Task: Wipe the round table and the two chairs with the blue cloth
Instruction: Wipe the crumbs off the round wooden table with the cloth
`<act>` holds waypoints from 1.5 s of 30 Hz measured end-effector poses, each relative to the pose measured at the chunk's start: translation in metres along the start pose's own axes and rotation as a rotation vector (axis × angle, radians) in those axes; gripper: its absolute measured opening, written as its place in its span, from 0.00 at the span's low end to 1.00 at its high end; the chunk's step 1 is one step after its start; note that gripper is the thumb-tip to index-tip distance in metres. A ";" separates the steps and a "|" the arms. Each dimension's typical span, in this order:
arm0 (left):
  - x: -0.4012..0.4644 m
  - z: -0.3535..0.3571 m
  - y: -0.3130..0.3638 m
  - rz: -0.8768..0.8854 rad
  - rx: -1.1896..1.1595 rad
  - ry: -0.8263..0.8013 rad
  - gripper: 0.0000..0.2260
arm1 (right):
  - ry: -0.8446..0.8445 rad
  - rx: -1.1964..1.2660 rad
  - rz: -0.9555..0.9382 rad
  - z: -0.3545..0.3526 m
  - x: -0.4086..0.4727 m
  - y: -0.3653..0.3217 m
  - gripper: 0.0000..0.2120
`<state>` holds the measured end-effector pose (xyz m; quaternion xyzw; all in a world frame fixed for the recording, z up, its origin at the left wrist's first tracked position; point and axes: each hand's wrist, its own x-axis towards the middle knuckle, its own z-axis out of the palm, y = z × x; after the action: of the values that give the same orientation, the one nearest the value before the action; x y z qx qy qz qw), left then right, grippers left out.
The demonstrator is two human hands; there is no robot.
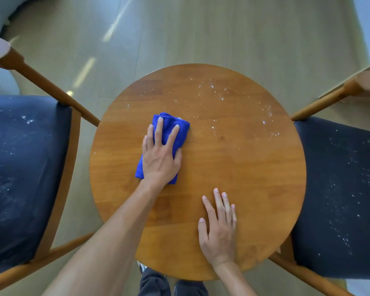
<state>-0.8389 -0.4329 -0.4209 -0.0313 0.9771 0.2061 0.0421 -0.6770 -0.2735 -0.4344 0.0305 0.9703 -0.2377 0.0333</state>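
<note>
Pressing the folded blue cloth [165,144] flat against the round table [233,167], the left hand [160,159] lies with its fingers straight and slightly spread on top of the fabric, the thumb along the cloth's right edge. Nothing is pinched; the palm simply bears down, probably so the whole pad of cloth drags across the wood. The cloth shows beyond the fingertips and to their left, with one corner sticking out behind the wrist.

Ahead and to the right of those fingertips, white specks [220,97] dot the far half of the tabletop, so that part looks unwiped. The right hand [219,229] rests flat on the near edge, fingers extended and close together, holding nothing; it appears to steady the table against the push.

Dark seats of the left chair [24,167] and right chair [338,199] flank the table, both sprinkled with the same specks, so the chairs seem not yet done.
</note>
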 end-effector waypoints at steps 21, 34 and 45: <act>-0.096 0.003 -0.085 -0.104 0.129 0.128 0.22 | -0.052 -0.179 -0.283 0.052 0.150 -0.144 0.28; -0.022 0.003 -0.060 0.027 0.239 -0.034 0.26 | 0.093 -0.243 0.135 -0.062 0.170 0.047 0.28; -0.021 0.011 -0.062 0.043 0.275 0.040 0.27 | 0.219 -0.219 0.329 -0.018 0.195 -0.018 0.28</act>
<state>-0.8125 -0.4842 -0.4543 -0.0081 0.9972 0.0704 0.0222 -0.8731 -0.2724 -0.4256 0.2102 0.9701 -0.1173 -0.0307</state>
